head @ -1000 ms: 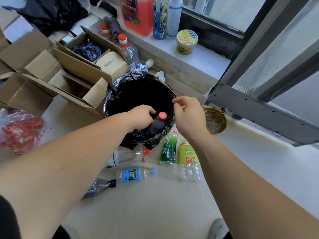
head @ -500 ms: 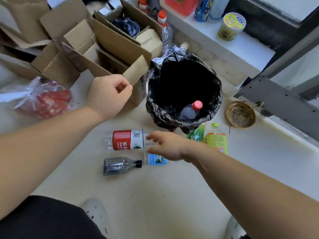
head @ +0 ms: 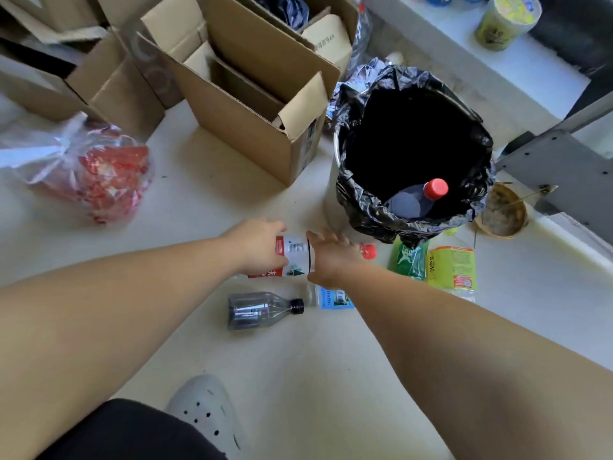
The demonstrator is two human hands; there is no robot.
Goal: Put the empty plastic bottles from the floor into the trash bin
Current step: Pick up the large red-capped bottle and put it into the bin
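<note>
The trash bin (head: 345, 194), lined with a black bag, stands at the upper right and holds a dark bottle with a red cap (head: 416, 200). In front of it a red-labelled bottle (head: 295, 257) lies on the floor. My left hand (head: 257, 247) is wrapped around its base end. Stretched fingers of my right hand (head: 331, 257) lie over its neck, beside the red cap (head: 368, 251). Also on the floor are a dark grey bottle (head: 262, 308), a blue-labelled bottle (head: 331, 298), a green bottle (head: 409, 260) and a yellow-green labelled bottle (head: 451, 270).
Open cardboard boxes (head: 252, 104) crowd the floor left of the bin. A clear bag of red things (head: 93, 171) lies at the far left. A brass bowl (head: 502, 210) sits right of the bin under a window ledge (head: 517, 61). My grey shoe (head: 205, 413) is below.
My left hand let a bottle into the bin, swung left, then came down onto the red-labelled bottle. My right hand dropped from the bin rim to the same bottle. The view tilted downward.
</note>
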